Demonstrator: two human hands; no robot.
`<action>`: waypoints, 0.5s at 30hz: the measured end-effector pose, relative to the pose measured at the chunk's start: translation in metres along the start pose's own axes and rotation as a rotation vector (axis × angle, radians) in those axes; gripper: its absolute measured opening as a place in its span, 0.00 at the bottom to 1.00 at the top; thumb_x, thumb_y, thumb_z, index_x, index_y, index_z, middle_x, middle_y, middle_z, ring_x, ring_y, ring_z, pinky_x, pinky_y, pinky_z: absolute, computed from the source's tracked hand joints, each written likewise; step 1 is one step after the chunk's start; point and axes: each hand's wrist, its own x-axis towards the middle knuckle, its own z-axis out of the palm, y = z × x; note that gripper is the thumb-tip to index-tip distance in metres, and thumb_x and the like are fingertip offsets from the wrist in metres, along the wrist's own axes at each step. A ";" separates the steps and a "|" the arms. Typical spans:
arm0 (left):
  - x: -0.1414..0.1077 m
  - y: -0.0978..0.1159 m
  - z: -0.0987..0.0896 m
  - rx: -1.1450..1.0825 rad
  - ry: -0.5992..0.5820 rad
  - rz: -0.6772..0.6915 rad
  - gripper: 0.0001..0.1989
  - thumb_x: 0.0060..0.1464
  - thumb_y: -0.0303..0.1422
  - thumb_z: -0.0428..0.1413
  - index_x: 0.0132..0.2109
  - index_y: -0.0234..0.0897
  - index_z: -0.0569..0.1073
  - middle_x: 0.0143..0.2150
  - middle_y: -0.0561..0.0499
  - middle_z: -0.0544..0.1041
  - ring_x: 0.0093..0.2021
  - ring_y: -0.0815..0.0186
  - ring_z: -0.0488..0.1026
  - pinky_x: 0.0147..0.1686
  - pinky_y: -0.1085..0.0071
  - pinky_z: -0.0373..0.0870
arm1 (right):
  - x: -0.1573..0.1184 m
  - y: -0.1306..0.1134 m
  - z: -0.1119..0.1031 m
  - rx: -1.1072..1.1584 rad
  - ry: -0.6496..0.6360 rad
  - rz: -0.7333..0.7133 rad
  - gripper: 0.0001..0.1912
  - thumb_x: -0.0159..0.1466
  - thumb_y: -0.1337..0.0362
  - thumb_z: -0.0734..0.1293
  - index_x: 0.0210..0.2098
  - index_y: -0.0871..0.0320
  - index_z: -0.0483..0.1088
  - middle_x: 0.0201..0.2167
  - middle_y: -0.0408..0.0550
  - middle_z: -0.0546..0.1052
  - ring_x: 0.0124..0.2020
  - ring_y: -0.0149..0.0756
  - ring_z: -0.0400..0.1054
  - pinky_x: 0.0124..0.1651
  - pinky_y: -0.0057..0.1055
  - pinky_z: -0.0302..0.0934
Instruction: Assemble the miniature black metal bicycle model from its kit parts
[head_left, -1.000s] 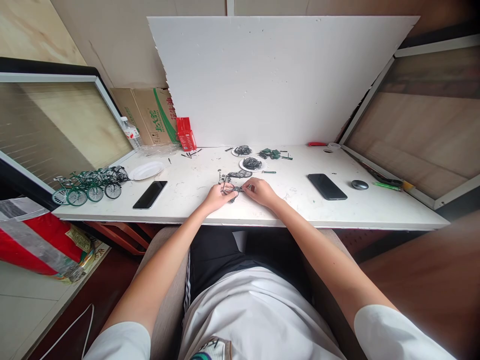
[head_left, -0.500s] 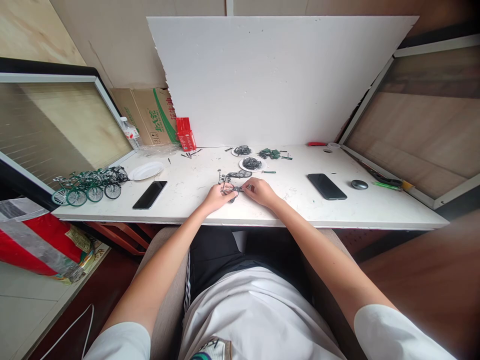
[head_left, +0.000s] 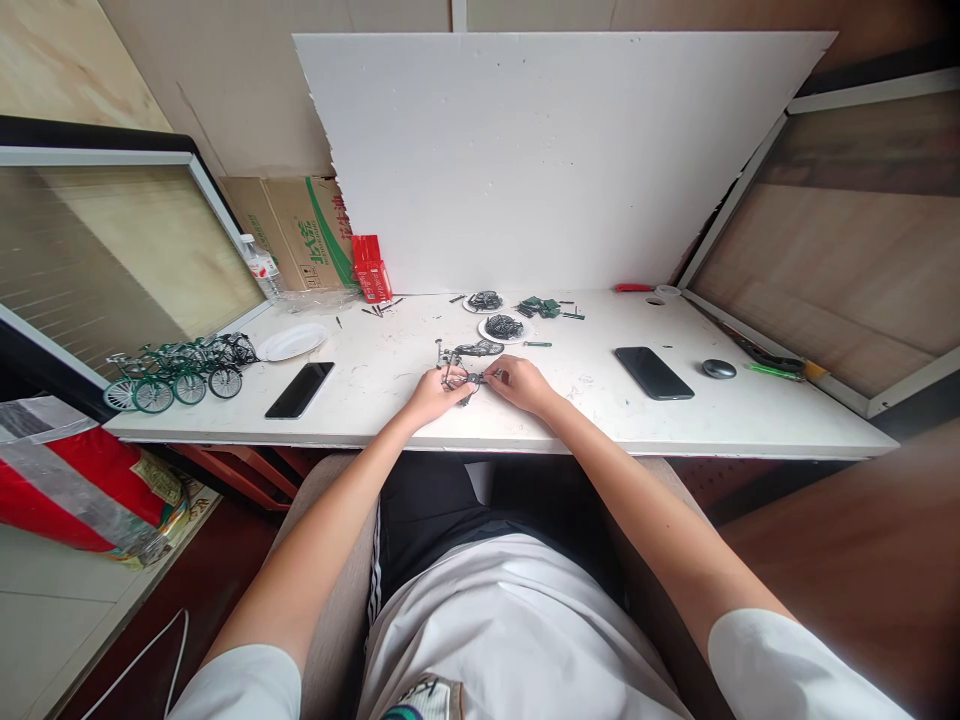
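Model bicycle, dark and small, sits between both hands near the front edge of the white surface. Its long axis seems to slant away from the person, one wheel lying toward the plate of black parts. The left hand grips the frame, its fingers hiding much of it; the right hand has its fingertips drawn close at the other side, and I cannot tell what they pinch.
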 end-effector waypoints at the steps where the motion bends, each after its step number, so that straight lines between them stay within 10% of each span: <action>1: 0.000 0.000 0.000 0.000 0.003 -0.001 0.24 0.53 0.41 0.74 0.50 0.33 0.80 0.48 0.39 0.85 0.41 0.61 0.82 0.43 0.63 0.79 | 0.000 0.000 0.000 0.000 0.000 -0.002 0.08 0.71 0.67 0.70 0.45 0.56 0.82 0.45 0.51 0.85 0.35 0.36 0.74 0.39 0.32 0.65; 15: 0.000 0.000 0.000 -0.006 -0.005 -0.002 0.23 0.54 0.41 0.73 0.51 0.32 0.80 0.48 0.39 0.85 0.40 0.62 0.82 0.43 0.63 0.79 | -0.001 0.000 -0.001 0.005 0.001 -0.006 0.08 0.71 0.67 0.69 0.45 0.57 0.82 0.44 0.51 0.85 0.35 0.36 0.75 0.40 0.32 0.66</action>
